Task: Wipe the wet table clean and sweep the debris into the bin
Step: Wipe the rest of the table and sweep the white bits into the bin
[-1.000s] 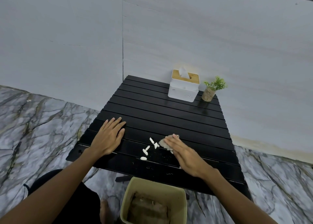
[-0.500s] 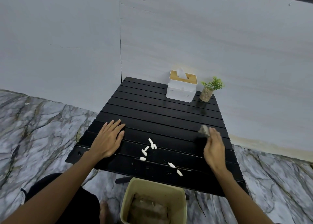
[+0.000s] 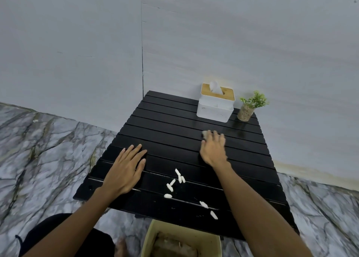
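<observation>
Head view: the right hand lies palm-down on the black slatted worktop, past its middle toward the far right corner, fingers curled over a small wad of tissue that shows only at their tips. The left hand rests flat near the near left corner, fingers spread wide, holding nothing.

The white debris pieces lie along the near edge: one cluster between the two hands, and two more pieces almost at the lip. From the wad they lie nearer the person and slightly left, well apart from it. The bin stands on the floor below the near edge, right under those pieces. A pull of the right hand straight back toward the near edge looks like what would drag them in; the right hand holds the wiper, though the left is nearer the cluster.
</observation>
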The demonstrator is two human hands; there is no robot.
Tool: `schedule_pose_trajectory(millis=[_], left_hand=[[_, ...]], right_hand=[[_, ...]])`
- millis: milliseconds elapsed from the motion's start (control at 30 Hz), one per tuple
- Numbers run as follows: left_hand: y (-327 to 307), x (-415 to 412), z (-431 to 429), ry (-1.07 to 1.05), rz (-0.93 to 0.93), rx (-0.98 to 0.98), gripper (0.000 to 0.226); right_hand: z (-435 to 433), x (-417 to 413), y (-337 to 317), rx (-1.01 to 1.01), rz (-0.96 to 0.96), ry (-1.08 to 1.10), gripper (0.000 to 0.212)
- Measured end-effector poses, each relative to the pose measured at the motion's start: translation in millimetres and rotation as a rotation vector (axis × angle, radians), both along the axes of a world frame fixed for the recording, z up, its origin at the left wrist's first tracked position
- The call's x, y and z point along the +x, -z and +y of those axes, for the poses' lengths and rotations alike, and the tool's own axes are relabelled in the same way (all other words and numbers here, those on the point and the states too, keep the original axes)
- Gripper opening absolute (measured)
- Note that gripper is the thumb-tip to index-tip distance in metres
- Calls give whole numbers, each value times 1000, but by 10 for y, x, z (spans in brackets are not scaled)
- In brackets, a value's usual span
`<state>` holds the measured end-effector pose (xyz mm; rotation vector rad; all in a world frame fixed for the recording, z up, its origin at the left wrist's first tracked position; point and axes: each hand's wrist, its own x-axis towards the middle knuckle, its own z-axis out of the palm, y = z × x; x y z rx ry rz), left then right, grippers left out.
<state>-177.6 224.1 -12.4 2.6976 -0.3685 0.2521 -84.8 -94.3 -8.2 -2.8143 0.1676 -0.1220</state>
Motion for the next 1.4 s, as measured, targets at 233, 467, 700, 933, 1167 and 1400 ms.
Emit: schedule_pose_trajectory(millis=[233,467,700,933,1167,1400], left_hand=[[-1,-2,-9,6,5,3,65],[-25,-6,3,11,20,6,68],[-43,-18,-2,12,37,14,71],[-67,-29,-28,-8,61,36,70],[-67,-76,-59,-23,77,31,65],[-51,-138,-64,-13,75,24,66]], right_hand=[[709,-182,-105,96,39,-493,52],[231,-442,-36,85,-33,-420,53],[-645,-894,-45,97,-45,19,72],[-937,-1219,-17,134,-96,251,50],[-276,-1285,-23,141,-50,-328,47],[-112,-1714,-133,218,42,-717,46]])
